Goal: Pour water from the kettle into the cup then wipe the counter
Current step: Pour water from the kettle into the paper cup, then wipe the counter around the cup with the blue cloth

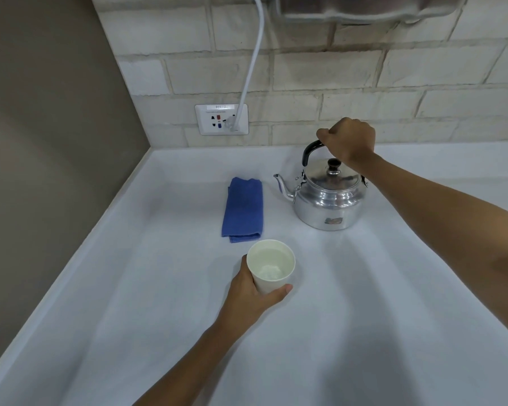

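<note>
One shiny steel kettle [327,197] at centre right, right hand [348,139] fisted on its handle; one white paper cup [272,266] at lower centre, gripped by left hand [251,291]; one folded blue cloth [243,209] on white tabletop [364,288].

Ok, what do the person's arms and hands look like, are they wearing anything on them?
Both arms are bare as far as the view shows: no sleeves, gloves, watch or bracelets. The left hand and the right hand show no rings on the parts in view, though several fingers are hidden. No marks or tattoos are visible on either forearm.
</note>
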